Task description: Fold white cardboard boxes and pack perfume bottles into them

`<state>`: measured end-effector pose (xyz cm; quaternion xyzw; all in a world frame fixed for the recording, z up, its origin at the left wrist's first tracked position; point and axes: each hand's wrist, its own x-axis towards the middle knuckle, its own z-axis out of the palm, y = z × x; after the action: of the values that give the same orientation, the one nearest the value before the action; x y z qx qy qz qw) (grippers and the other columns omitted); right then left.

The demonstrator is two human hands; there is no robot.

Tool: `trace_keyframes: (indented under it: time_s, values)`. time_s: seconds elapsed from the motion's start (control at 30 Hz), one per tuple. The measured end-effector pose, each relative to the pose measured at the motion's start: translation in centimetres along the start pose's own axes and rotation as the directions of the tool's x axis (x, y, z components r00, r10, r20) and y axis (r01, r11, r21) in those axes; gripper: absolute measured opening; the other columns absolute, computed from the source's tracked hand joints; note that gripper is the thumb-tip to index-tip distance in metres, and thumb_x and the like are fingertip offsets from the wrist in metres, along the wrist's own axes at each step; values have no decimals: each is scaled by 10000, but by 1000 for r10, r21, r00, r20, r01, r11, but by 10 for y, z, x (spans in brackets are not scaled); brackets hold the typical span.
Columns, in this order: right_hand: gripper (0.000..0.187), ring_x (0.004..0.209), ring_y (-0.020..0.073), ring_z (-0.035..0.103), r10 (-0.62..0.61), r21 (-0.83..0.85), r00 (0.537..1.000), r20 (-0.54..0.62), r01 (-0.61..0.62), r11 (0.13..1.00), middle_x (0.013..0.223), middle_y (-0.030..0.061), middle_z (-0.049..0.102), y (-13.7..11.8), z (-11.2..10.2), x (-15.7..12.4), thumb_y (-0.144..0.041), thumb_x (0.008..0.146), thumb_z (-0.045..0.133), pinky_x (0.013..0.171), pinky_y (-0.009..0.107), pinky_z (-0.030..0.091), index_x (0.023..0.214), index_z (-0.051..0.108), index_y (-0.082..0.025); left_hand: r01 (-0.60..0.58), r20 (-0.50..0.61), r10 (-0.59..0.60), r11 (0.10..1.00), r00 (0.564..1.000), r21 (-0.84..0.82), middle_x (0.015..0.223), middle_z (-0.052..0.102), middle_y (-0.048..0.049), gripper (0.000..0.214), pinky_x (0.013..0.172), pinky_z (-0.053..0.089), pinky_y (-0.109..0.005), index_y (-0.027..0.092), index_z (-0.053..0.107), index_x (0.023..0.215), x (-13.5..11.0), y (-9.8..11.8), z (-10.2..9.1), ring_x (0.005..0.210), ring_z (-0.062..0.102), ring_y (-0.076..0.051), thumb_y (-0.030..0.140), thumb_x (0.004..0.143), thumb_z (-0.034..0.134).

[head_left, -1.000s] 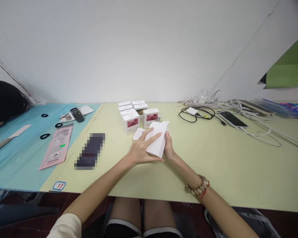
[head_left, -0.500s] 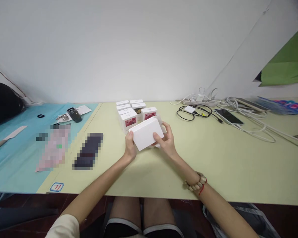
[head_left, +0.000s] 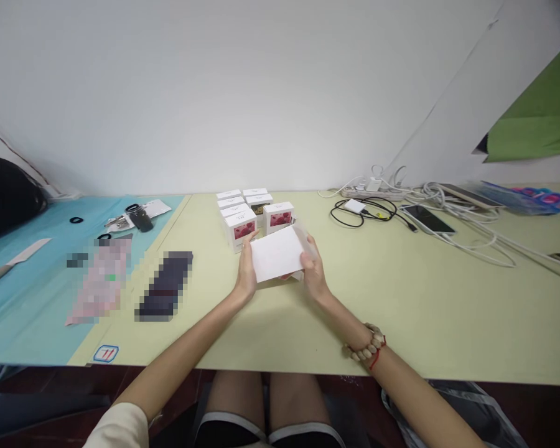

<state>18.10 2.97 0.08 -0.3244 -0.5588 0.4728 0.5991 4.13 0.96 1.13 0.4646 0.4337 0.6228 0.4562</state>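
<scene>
Between my two hands is a white cardboard box (head_left: 278,254), tilted, with a plain face toward me and a bit of red print showing below it. My left hand (head_left: 246,270) grips its left end, fingers mostly behind it. At the right end, where a flap stands out, my right hand (head_left: 314,270) is closed on the box with the thumb near the edge. Just behind stand several small white boxes with printed pictures, among them a front left box (head_left: 241,231) and a right box (head_left: 279,216), both with red pictures.
On the left, a blue cloth (head_left: 37,298) carries a knife (head_left: 16,264), a dark jar (head_left: 140,218) and a blurred pink item (head_left: 102,280). A blurred dark item (head_left: 165,286) lies nearer. To the right are a phone (head_left: 428,219), a black cable (head_left: 387,208) and a power strip (head_left: 373,193).
The white box has turned to lie more level, and its right-end flap now stands out. My right thumb has shifted right toward that end; my left hand has slid slightly along the left edge.
</scene>
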Motion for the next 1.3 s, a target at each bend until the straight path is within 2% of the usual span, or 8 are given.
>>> trace_keyframes:
  time_s: [0.17,0.27,0.4,0.7,0.87,1.1,1.2,1.3]
  values:
    - [542,790,170,610,-21,-1,981,-195,21,1000,1074,44,593,-7,-7,11,-503,747,555,532,234,516,1226,473,-263,-189,109,163,932,981,309,1355,422,-86,572,1047,294,-398,240,345,1336,3,-2,-9,1262,369,-243,568,872,280]
    - [539,549,105,576,75,96,935,-347,-44,994,896,10,615,-8,-19,23,-525,762,521,391,193,450,1231,448,-271,-419,364,245,725,899,547,1411,319,-117,759,1079,220,-436,237,219,1397,6,4,-17,1307,284,-273,627,782,438]
    - [510,458,80,549,209,290,879,-428,-86,953,817,-24,627,-7,-37,36,-523,725,581,327,169,391,1159,477,-276,-627,632,142,405,762,665,1440,288,-96,883,1096,138,-489,276,347,1340,11,-1,-25,1362,148,-331,665,598,623]
    - [373,432,42,515,288,470,905,-312,-117,875,797,-28,682,-15,-48,42,-413,681,686,345,136,429,984,591,-216,-578,556,161,214,816,787,1285,501,-105,587,991,284,-472,263,476,1245,22,-27,-25,1187,425,-326,575,751,533]
    - [341,507,80,592,315,546,918,-239,-141,826,829,-11,702,-17,-52,43,-472,749,596,355,154,460,973,608,-215,-544,508,199,258,838,798,986,625,-108,485,900,351,-422,235,508,1222,19,-14,-22,972,536,-276,521,838,427]
    - [323,734,134,663,377,620,887,-267,-142,772,906,-16,706,-19,-54,41,-470,763,580,545,226,553,990,619,-242,-506,503,118,389,856,770,1251,480,-117,868,1011,246,-495,245,384,1311,12,-16,-23,1186,401,-328,617,581,667]
    - [277,526,97,602,351,612,913,-209,-158,775,756,-23,692,-15,-63,43,-485,754,576,418,188,499,873,626,-241,-424,448,101,554,888,716,1199,529,-92,766,998,287,-483,261,418,1279,12,-14,-22,1139,453,-306,528,616,692]
    - [226,358,47,435,296,632,950,-100,-170,757,679,-30,660,-13,-72,47,-459,744,591,288,149,389,773,613,-236,-191,309,45,866,950,462,1255,516,-100,709,975,356,-450,255,391,1294,14,-8,-19,1143,484,-286,548,692,625]
